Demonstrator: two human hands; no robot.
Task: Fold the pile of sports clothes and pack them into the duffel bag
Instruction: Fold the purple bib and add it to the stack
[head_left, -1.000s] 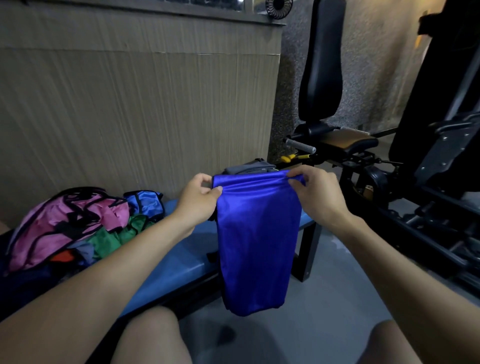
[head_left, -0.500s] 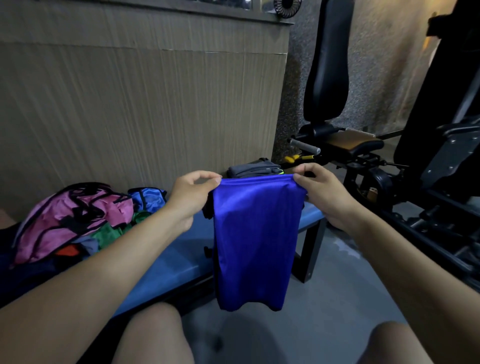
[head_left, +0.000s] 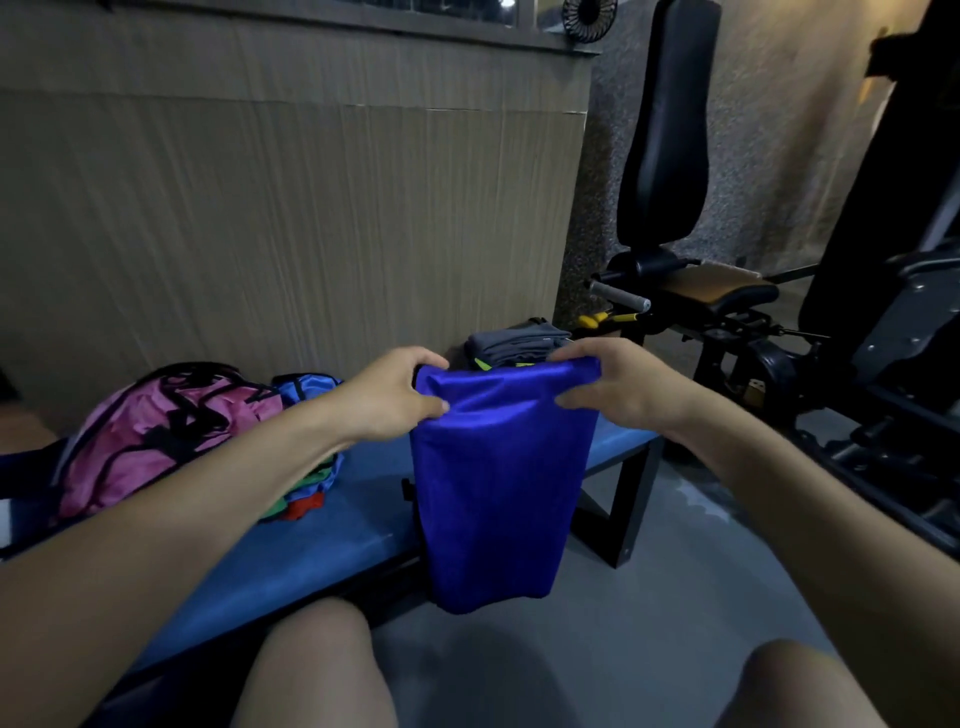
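Your left hand (head_left: 395, 397) and right hand (head_left: 618, 387) pinch the top corners of the blue garment (head_left: 498, 483) hanging between them before the blue bench (head_left: 358, 514), folded grey clothes (head_left: 514, 345) just behind, pink bag (head_left: 161, 431) farther left.

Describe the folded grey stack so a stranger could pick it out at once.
Find the blue bench along the wall. At its far end, behind the blue garment held up in both hands, sits the grey stack. Unlike the colourful heap, it is neatly folded.
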